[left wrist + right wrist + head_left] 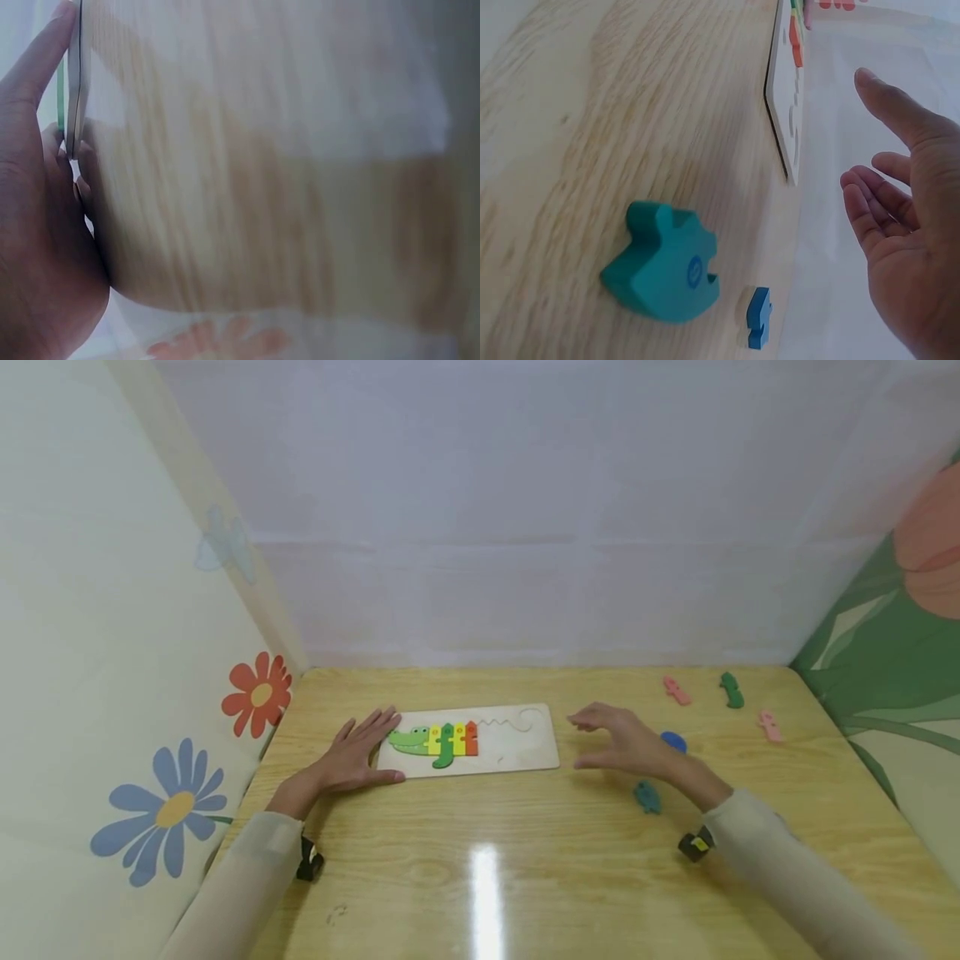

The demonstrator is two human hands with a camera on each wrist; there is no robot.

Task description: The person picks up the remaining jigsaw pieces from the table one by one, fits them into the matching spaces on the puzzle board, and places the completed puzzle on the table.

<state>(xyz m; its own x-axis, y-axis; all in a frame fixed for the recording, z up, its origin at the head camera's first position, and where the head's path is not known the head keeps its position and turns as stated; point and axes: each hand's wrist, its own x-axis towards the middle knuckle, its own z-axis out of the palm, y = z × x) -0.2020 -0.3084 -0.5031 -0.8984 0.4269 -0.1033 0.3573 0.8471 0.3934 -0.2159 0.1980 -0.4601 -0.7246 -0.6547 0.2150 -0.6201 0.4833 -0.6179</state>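
Note:
A pale wooden puzzle board [517, 752] lies on the table, with a crocodile's green head [408, 740] and yellow, green and red body pieces [453, 742] set in it. An empty tail-shaped outline shows at its right end. My left hand [352, 756] rests on the board's left end, fingers spread and thumb at the near edge. Right of the board, my right hand [618, 741] hovers above the table with fingers loosely bent, holding nothing. Below it in the right wrist view lie a teal puzzle piece [667, 262] and a blue piece [759, 318].
Two pink pieces [677, 691] and a dark green piece [732, 691] lie at the table's far right. The wooden table [420, 877] meets a white cloth backdrop [480, 602]. Flower-printed panels [172, 810] stand on both sides.

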